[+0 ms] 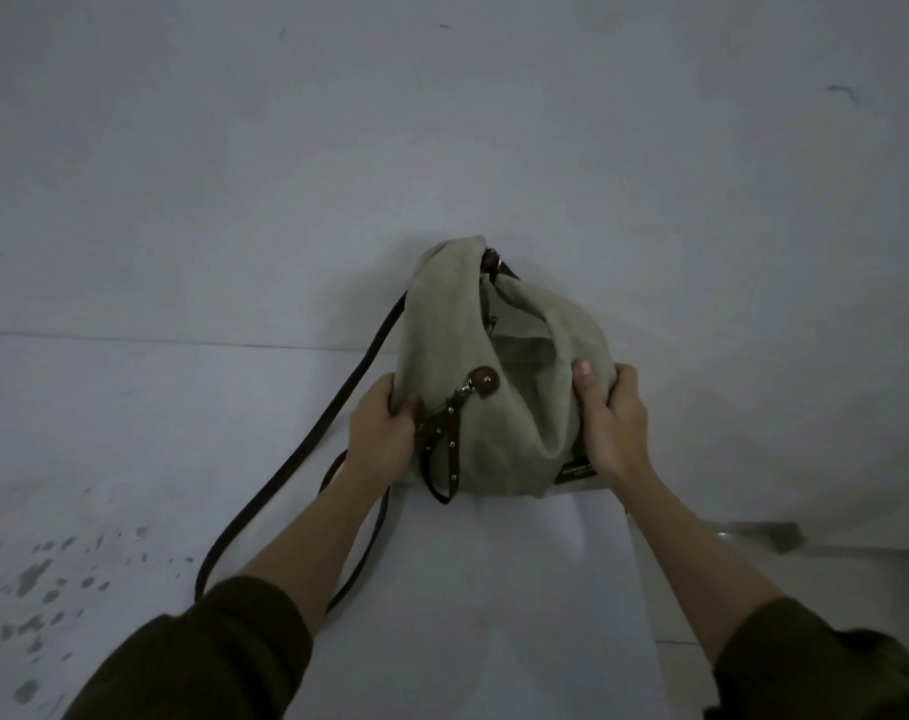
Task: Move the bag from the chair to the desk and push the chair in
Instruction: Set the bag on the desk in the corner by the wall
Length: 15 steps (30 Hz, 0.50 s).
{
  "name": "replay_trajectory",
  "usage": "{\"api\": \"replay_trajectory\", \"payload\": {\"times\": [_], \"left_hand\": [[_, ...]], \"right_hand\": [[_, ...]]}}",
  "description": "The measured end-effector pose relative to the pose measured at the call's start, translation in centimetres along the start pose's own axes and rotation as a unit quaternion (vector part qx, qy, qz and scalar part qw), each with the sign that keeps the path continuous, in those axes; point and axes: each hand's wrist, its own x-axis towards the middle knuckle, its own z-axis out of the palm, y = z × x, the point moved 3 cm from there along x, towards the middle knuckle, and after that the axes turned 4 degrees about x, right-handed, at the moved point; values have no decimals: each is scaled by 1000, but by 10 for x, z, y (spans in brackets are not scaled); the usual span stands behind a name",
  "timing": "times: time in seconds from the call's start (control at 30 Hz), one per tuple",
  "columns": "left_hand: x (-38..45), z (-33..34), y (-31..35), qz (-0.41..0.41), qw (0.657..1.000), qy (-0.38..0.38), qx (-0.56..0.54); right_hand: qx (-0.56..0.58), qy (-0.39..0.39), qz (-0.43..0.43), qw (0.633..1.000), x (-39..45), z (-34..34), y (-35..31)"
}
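A beige canvas bag (pixel 499 387) with brown leather tabs sits on the white desk (pixel 182 459), close against the grey wall. My left hand (pixel 382 428) grips its left side near the metal clasp. On the opposite side my right hand (pixel 611 413) clutches the fabric, thumb pressed into the cloth. A dark brown shoulder strap (pixel 307 449) loops from the bag's top down across the desk to the left of my left forearm. The chair is out of view.
The grey wall (pixel 442 148) rises directly behind the bag. Dark speckles (pixel 42 579) mark the desk's left part. The desk's right edge (pixel 644 589) runs beside my right forearm, with pale floor and a dark object (pixel 769 535) beyond.
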Motion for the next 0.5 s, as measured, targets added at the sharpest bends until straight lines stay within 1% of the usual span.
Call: {"api": "replay_trajectory", "payload": {"times": [0.07,0.13,0.33,0.37,0.4,0.43,0.47,0.5], "left_hand": [[16,4,14,22,1000,17,13],[32,10,20,32,999,14,27],[41,22,5,31,999,2,45],[36,19,-1,43,998,14,50],[30,13,-8,65,994,48,71],[23,6,-17,80,986,92,115],[16,-2,-27,75,974,139,163],[9,-12,-39,36,963,176,200]], "right_hand": [[-7,22,-32,999,17,0,-6],[-9,41,-50,998,32,-1,-6],[1,39,-26,999,50,0,13],[0,38,-27,999,51,0,15],[-2,35,-28,999,51,-1,16],[-2,32,-28,999,51,-1,16],[-2,28,-24,999,51,-2,17],[-1,28,-20,999,50,-2,17]]}}
